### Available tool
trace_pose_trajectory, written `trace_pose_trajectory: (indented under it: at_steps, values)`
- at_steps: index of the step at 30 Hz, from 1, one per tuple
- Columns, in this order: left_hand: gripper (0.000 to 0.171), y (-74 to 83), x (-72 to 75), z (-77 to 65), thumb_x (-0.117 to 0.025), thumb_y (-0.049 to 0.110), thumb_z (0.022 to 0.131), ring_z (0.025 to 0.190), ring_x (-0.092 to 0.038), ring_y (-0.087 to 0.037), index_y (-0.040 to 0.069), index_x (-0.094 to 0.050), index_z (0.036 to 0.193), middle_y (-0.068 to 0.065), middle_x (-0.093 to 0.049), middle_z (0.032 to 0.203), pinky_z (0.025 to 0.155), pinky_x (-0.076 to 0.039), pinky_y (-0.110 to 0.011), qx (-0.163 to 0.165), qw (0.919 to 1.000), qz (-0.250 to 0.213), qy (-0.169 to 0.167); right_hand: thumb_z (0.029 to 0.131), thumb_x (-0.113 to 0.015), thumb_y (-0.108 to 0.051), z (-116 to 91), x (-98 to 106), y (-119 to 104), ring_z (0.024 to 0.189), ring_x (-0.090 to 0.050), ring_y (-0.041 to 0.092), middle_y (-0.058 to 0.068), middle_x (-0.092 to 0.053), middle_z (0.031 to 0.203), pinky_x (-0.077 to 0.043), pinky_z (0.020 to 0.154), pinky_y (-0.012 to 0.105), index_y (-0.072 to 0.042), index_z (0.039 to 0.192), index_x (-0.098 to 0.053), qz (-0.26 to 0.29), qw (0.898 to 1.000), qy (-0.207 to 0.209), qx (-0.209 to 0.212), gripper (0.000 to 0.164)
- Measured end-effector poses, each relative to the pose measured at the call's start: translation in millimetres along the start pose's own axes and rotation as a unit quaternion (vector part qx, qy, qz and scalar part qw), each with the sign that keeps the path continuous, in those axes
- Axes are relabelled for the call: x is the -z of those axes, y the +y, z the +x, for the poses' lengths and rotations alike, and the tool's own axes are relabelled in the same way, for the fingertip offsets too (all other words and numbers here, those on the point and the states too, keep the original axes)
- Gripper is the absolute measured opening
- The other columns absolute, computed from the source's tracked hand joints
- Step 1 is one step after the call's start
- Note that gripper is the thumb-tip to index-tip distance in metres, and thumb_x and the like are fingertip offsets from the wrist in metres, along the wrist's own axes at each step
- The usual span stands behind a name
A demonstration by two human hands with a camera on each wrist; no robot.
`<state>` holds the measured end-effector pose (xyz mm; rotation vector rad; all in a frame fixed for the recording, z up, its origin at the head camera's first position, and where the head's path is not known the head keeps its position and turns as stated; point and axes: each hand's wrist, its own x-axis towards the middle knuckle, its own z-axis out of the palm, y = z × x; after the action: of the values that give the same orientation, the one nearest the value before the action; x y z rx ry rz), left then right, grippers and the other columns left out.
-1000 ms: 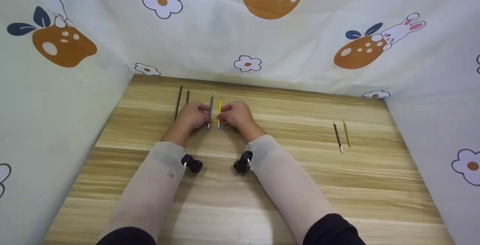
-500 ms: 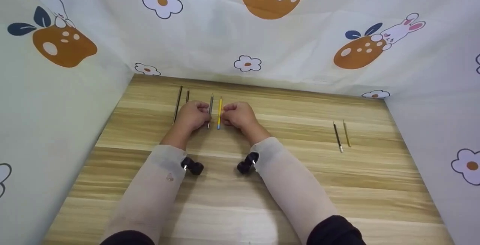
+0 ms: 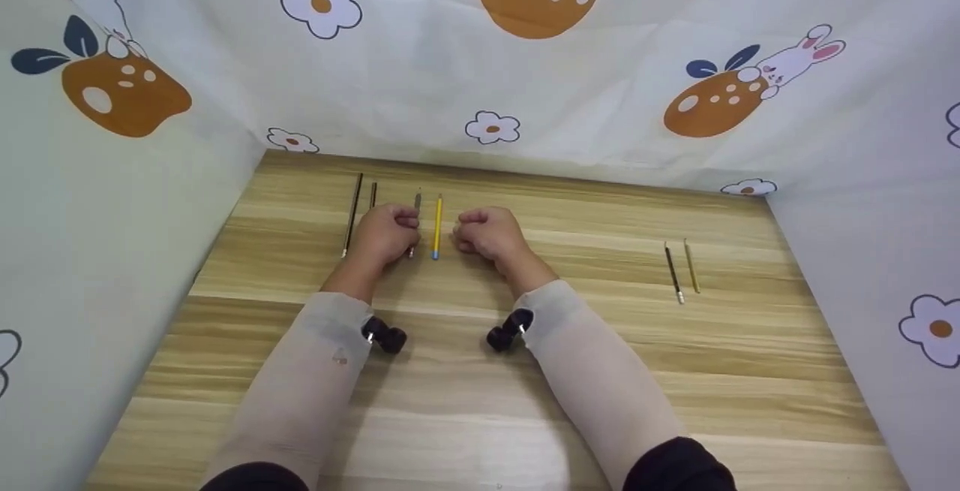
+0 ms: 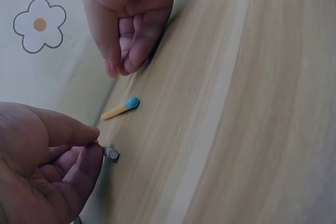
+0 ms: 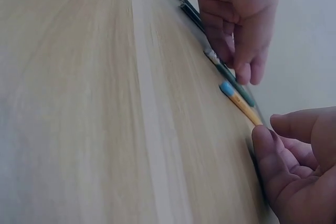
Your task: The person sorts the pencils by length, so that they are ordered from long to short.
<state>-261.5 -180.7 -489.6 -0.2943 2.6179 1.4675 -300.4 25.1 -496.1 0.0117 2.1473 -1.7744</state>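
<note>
My left hand (image 3: 385, 233) pinches a dark grey pencil (image 3: 417, 204) between thumb and fingers, at the back of the table. In the left wrist view the pale end of that grey pencil (image 4: 111, 154) sticks out past the fingertips. Just right of it lies a yellow pencil (image 3: 437, 227) with a blue end, roughly parallel. My right hand (image 3: 491, 234) is a little to the right of the yellow pencil, apart from it, fingers loosely bent and holding nothing. Two dark pencils lie left of the left hand, a longer one (image 3: 352, 213) and a shorter one (image 3: 373, 194) partly hidden by that hand.
On the right side of the wood-grain table (image 3: 600, 371) lie a black pencil (image 3: 674, 273) with a white end and a thin gold-coloured pencil (image 3: 691, 266). A patterned curtain (image 3: 420, 70) stands along the back and both sides.
My right hand has let go of the yellow pencil and drawn away to the right. The grey pencil has shifted slightly left, with the left hand at it.
</note>
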Motion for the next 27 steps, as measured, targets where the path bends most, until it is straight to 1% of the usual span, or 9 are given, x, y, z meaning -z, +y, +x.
trace_pose_trajectory:
  at_steps: [3, 6, 11, 15, 20, 24, 27]
  values:
    - [0.047, 0.8, 1.5, -1.6, -0.068, 0.005, 0.093, 0.121, -0.069, -0.027, 0.005, -0.067, 0.141, -0.012, -0.073, 0.133, 0.101, -0.059, -0.038, -0.002, 1.0, -0.005, 0.003, 0.094, -0.075, -0.004, -2.5, 6.0, -0.8, 0.086, -0.077, 0.015, 0.018, -0.078, 0.118, -0.067, 0.08, 0.029, 0.005, 0.127, -0.071, 0.004, 1.0, 0.005, -0.001, 0.034]
    - [0.048, 2.0, 3.0, -2.8, -0.067, 0.005, 0.094, 0.121, -0.068, -0.027, 0.005, -0.066, 0.142, -0.013, -0.072, 0.134, 0.101, -0.06, -0.038, 0.004, 0.9999, -0.012, -0.001, 0.094, -0.075, -0.005, -5.0, 12.7, -1.9, 0.086, -0.077, 0.017, 0.018, -0.078, 0.118, -0.067, 0.08, 0.03, 0.006, 0.129, -0.071, 0.012, 1.0, 0.008, -0.001, 0.036]
    - [0.048, 1.1, 4.4, -2.7, -0.069, 0.007, 0.094, 0.127, -0.066, -0.027, 0.007, -0.066, 0.142, -0.011, -0.071, 0.136, 0.11, -0.056, -0.042, 0.01, 0.9999, 0.0, -0.001, 0.095, -0.075, -0.006, -10.3, 26.5, -3.3, 0.09, -0.079, 0.023, 0.018, -0.077, 0.117, -0.068, 0.083, 0.034, 0.007, 0.132, -0.069, 0.012, 1.0, 0.015, 0.004, 0.039]
    - [0.05, -0.9, 4.2, -1.9, -0.07, 0.009, 0.094, 0.129, -0.065, -0.029, 0.007, -0.066, 0.143, -0.012, -0.071, 0.137, 0.114, -0.053, -0.044, 0.003, 1.0, 0.004, 0.006, 0.096, -0.075, -0.006, -15.9, 42.0, -2.5, 0.095, -0.08, 0.028, 0.017, -0.078, 0.114, -0.068, 0.087, 0.038, 0.007, 0.134, -0.068, 0.015, 1.0, 0.023, 0.003, 0.041]
    - [0.05, -0.3, 1.8, -2.2, -0.07, 0.008, 0.093, 0.128, -0.066, -0.03, 0.002, -0.065, 0.143, -0.016, -0.071, 0.136, 0.113, -0.053, -0.042, -0.016, 0.9995, -0.017, 0.019, 0.095, -0.076, -0.005, -25.2, 65.7, -1.3, 0.095, -0.079, 0.03, 0.013, -0.078, 0.109, -0.068, 0.088, 0.04, 0.006, 0.138, -0.066, 0.02, 0.999, 0.033, -0.005, 0.045]
    - [0.05, 7.7, -3.0, -7.8, -0.071, 0.013, 0.095, 0.13, -0.065, -0.027, 0.006, -0.065, 0.144, -0.011, -0.071, 0.137, 0.114, -0.053, -0.042, -0.013, 0.9991, -0.037, 0.018, 0.096, -0.075, -0.006, -34.4, 86.7, 0.5, 0.097, -0.079, 0.03, 0.011, -0.077, 0.108, -0.067, 0.092, 0.043, 0.004, 0.139, -0.066, 0.017, 0.999, 0.041, -0.002, 0.045]
    - [0.05, 16.3, -10.5, -12.5, -0.071, 0.014, 0.096, 0.131, -0.065, -0.027, 0.007, -0.063, 0.145, -0.009, -0.07, 0.138, 0.112, -0.054, -0.04, -0.013, 0.998, -0.061, 0.012, 0.098, -0.073, -0.008, -41.5, 103.1, 2.8, 0.096, -0.078, 0.027, 0.011, -0.077, 0.109, -0.066, 0.093, 0.042, 0.004, 0.14, -0.065, 0.012, 0.999, 0.045, 0.002, 0.045]
